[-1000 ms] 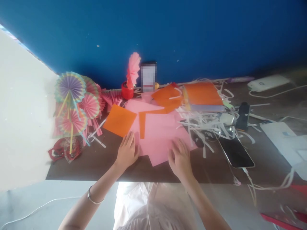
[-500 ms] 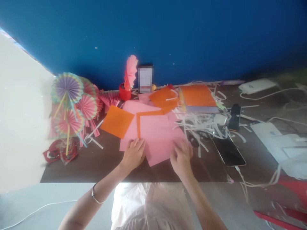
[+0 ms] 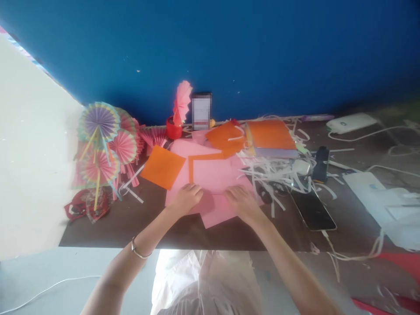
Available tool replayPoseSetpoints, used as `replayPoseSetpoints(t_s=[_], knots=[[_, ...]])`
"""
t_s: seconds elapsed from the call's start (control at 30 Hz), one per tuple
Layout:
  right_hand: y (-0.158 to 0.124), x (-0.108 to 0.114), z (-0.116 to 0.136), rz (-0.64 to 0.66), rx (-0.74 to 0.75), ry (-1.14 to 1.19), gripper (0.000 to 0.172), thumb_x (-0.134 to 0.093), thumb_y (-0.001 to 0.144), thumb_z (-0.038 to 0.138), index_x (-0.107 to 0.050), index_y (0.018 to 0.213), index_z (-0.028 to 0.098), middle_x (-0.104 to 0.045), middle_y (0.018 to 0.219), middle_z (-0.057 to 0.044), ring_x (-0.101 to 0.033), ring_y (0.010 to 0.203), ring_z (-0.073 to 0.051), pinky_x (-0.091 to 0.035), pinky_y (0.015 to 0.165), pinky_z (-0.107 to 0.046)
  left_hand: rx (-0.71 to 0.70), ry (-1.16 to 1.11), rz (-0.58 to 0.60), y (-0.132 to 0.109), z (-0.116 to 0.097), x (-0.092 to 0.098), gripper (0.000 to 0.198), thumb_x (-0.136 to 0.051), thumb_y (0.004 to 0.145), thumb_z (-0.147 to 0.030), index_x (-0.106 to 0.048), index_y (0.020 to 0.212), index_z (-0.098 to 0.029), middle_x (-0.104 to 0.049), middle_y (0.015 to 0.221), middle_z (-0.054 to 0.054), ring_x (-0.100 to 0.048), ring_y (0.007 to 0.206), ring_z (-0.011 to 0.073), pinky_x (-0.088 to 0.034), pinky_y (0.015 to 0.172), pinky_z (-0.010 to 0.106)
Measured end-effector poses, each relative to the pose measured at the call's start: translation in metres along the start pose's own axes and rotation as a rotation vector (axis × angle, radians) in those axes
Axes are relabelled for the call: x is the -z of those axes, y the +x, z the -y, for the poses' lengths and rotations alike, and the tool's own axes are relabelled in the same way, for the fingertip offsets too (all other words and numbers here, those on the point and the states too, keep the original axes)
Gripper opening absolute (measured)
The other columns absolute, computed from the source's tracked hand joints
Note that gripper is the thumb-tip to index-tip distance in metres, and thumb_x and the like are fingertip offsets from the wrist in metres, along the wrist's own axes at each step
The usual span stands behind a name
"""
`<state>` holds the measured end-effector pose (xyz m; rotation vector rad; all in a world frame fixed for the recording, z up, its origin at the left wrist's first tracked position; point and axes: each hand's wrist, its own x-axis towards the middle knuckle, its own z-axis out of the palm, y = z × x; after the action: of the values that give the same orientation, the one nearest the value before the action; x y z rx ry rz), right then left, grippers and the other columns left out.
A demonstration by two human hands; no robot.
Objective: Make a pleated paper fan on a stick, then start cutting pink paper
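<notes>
A pink sheet of paper (image 3: 212,174) lies over other pink sheets, with a crease or edge running crosswise between my hands. My left hand (image 3: 187,199) is closed at the sheet's left side, fingertips bent onto it. On the other side, my right hand (image 3: 242,203) has its fingers together and bent down on the same sheet, right of its middle. The undersides of both hands are hidden. An orange strip (image 3: 191,168) of paper shows along the pink sheet's left and top. Just beyond my left hand lies an orange square (image 3: 163,166) of paper.
Folded paper fans (image 3: 99,122) crowd the left side, by a red wrapper (image 3: 77,210). A pink fan stands in a red pot (image 3: 173,130) near a propped phone (image 3: 201,113). White paper strips (image 3: 274,168), an orange stack (image 3: 271,134) and a black phone (image 3: 313,210) fill the right.
My right hand has moved left along the pink sheet, from its right edge toward the middle. My left hand has shifted slightly up and right. The view has tilted a little.
</notes>
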<state>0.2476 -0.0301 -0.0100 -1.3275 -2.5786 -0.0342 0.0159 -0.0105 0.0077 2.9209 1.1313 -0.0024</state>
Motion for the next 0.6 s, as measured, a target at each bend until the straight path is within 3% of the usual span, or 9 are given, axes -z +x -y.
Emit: replayPoseSetpoints(t_s=[0.17, 0.37, 0.6], knots=[[0.0, -0.007, 0.0, -0.043, -0.09, 0.064, 0.023, -0.037, 0.088, 0.012, -0.059, 0.084, 0.015, -0.06, 0.087, -0.009, -0.051, 0.082, -0.021, -0.037, 0.078, -0.033, 0.085, -0.043, -0.015, -0.001, 0.002, -0.007, 0.025, -0.036, 0.081, 0.002, -0.055, 0.089, -0.013, -0.057, 0.095, 0.01, -0.055, 0.087, 0.0196, -0.045, 0.077, 0.032], [0.001, -0.013, -0.01, -0.107, -0.195, 0.152, 0.025, -0.036, 0.092, 0.026, -0.057, 0.081, 0.019, -0.06, 0.09, -0.007, -0.054, 0.083, -0.02, -0.038, 0.077, -0.032, 0.229, -0.288, -0.096, -0.002, 0.012, -0.016, 0.016, -0.039, 0.089, -0.013, -0.055, 0.09, -0.017, -0.056, 0.1, 0.005, -0.053, 0.09, 0.0152, -0.046, 0.075, 0.027], [0.012, -0.011, 0.009, -0.14, -0.009, 0.045, 0.018, -0.043, 0.089, 0.019, -0.06, 0.095, 0.017, -0.062, 0.097, -0.008, -0.052, 0.09, -0.022, -0.035, 0.084, -0.036, 0.144, -0.199, -0.081, -0.002, 0.011, -0.013, 0.023, -0.043, 0.083, -0.004, -0.055, 0.096, -0.019, -0.055, 0.099, 0.003, -0.051, 0.089, 0.0163, -0.045, 0.073, 0.027]])
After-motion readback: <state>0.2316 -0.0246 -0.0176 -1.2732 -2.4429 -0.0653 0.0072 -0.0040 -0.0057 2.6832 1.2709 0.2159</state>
